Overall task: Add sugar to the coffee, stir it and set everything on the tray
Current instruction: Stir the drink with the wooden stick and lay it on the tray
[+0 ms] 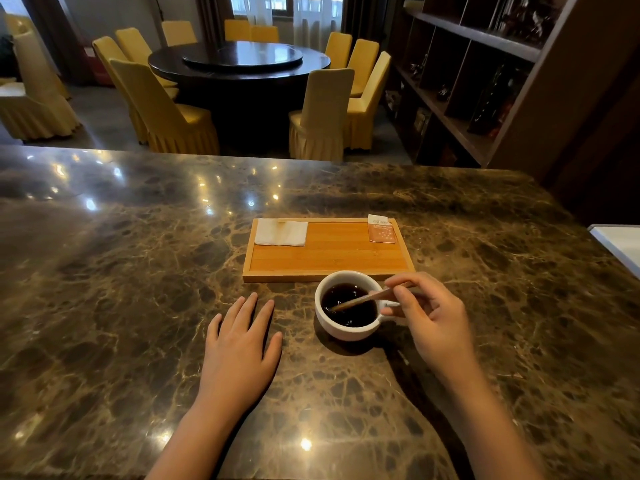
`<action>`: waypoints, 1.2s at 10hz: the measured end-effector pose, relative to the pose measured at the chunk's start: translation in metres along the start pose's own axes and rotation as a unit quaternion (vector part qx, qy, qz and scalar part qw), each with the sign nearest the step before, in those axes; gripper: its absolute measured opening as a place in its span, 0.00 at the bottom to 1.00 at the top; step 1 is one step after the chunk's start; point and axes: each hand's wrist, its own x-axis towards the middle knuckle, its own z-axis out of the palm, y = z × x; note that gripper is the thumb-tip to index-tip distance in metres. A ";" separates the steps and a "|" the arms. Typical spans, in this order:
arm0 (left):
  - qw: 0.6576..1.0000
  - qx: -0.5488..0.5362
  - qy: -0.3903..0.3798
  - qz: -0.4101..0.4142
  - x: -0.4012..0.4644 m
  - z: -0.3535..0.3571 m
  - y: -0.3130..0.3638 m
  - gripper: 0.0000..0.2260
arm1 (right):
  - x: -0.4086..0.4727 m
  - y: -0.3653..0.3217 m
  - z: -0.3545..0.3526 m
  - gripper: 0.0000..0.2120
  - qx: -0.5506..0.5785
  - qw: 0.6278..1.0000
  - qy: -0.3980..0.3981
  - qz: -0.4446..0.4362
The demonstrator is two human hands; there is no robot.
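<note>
A white cup [346,329] of dark coffee stands on the marble counter, just in front of a wooden tray [329,258]. My right hand [433,317] pinches a thin wooden stir stick [360,300] whose tip is dipped in the coffee. My left hand [240,344] lies flat on the counter to the left of the cup, fingers spread, holding nothing. On the tray, a folded white napkin [281,232] lies at the far left corner and an orange sugar packet [381,229] with a torn top leans at the far right corner.
The dark marble counter [138,271] stretches wide to left and right. A white surface [620,244] shows at the right edge. Beyond the counter are a round dining table [239,64] with yellow chairs and a dark shelf unit [485,81] on the right.
</note>
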 end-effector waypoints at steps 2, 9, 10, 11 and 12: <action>1.000 0.000 0.000 -0.001 0.000 -0.001 0.000 0.25 | 0.003 0.007 -0.002 0.07 -0.126 0.989 0.049 -0.065; 1.000 0.002 -0.002 0.000 -0.001 -0.001 0.000 0.26 | -0.003 0.010 0.013 0.11 -0.071 0.995 0.063 -0.038; 1.000 0.002 -0.002 0.000 -0.001 -0.001 0.000 0.26 | -0.001 0.013 0.009 0.08 -0.112 0.987 0.096 -0.055; 1.000 0.002 -0.001 -0.001 0.000 0.000 0.000 0.25 | -0.002 0.013 0.004 0.07 -0.137 0.983 0.095 -0.069; 1.000 0.006 -0.004 -0.002 -0.001 0.000 0.000 0.26 | -0.007 0.010 -0.002 0.07 -0.163 0.980 0.075 -0.084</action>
